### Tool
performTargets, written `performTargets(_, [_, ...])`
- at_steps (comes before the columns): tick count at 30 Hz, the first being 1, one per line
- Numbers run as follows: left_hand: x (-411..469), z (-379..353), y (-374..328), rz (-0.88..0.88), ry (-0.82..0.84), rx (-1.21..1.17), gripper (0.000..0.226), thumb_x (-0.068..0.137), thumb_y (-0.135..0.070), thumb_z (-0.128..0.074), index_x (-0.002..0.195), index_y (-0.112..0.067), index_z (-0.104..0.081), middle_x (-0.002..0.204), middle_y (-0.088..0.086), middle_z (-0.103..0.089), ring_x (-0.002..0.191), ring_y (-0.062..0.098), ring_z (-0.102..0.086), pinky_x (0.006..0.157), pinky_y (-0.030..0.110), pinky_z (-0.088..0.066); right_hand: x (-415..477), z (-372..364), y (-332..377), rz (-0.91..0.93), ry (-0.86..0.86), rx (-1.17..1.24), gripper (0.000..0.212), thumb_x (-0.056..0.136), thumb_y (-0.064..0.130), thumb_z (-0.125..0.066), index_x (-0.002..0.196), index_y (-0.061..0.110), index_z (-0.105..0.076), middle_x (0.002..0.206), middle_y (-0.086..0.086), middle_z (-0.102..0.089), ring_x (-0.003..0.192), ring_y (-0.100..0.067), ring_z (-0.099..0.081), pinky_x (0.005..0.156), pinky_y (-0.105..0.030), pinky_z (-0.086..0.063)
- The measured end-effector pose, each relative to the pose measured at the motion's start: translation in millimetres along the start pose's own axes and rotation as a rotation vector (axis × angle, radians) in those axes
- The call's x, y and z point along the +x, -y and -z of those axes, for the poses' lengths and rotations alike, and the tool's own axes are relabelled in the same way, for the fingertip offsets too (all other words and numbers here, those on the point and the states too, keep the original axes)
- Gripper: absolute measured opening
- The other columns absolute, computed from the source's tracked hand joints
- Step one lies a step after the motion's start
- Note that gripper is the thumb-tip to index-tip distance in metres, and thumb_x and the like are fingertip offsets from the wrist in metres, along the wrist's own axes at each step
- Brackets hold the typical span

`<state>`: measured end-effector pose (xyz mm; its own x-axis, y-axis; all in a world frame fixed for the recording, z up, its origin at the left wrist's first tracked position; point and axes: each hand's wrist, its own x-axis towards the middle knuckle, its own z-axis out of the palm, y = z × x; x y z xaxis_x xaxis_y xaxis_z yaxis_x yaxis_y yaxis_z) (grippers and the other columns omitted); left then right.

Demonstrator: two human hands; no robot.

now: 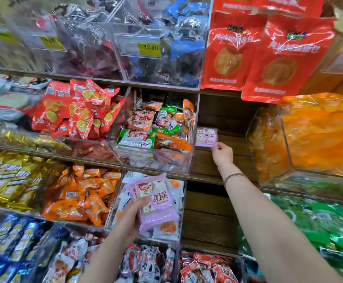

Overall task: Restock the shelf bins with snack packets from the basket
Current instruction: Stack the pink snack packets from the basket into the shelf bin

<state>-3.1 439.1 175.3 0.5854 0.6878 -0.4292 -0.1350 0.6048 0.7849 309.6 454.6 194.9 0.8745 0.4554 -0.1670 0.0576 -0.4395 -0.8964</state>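
My left hand (133, 218) grips a small stack of pale purple snack packets (156, 201) in front of a clear bin on the lower shelf. My right hand (222, 154) reaches into a bare wooden gap on the middle shelf (217, 164). Its fingers hold the lower edge of one more purple snack packet (206, 137), which stands against the right side of a clear bin (156, 160) of green and orange packets. The basket is out of view.
Clear acrylic bins fill the shelves: red packets (74, 111) at middle left, orange ones (80, 197) below, yellow-orange snacks (319, 135) at right. Big red bags (268, 54) hang above the gap. Green packets (319, 225) lie at lower right.
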Motion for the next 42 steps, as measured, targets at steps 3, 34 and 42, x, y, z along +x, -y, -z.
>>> performTargets(3, [-1, -2, 2, 0.002, 0.021, -0.019, 0.036, 0.071, -0.018, -0.071, 0.105, -0.010, -0.066, 0.104, 0.013, -0.073, 0.085, 0.031, -0.071, 0.055, 0.034, -0.057, 5, 1, 2, 0.044, -0.038, -0.249, 0.033, 0.098, 0.019, -0.046, 0.126, 0.008, -0.060, 0.133, -0.016, -0.042, 0.115, -0.037, -0.052, 0.097, -0.034, -0.041])
performTargets(34, [6, -41, 60, 0.098, 0.020, 0.274, 0.099, 0.073, -0.043, -0.074, 0.150, -0.013, -0.020, 0.156, 0.006, -0.024, 0.142, 0.025, -0.023, 0.114, 0.044, -0.022, -121, 78, -63, -0.266, 0.014, 0.789, 0.009, 0.093, 0.008, -0.056, 0.094, 0.001, -0.061, 0.096, -0.016, -0.066, 0.080, -0.022, -0.065, 0.070, -0.032, -0.053])
performTargets(42, [4, -30, 60, 0.134, 0.044, 0.276, 0.127, 0.037, -0.068, -0.079, 0.146, -0.022, -0.033, 0.157, -0.001, -0.021, 0.145, 0.021, -0.015, 0.115, 0.047, -0.017, -119, 83, -68, 0.041, -0.062, 0.377, 0.060, 0.088, 0.015, -0.064, 0.141, 0.022, -0.037, 0.140, -0.005, -0.047, 0.109, -0.008, -0.054, 0.089, -0.015, -0.043])
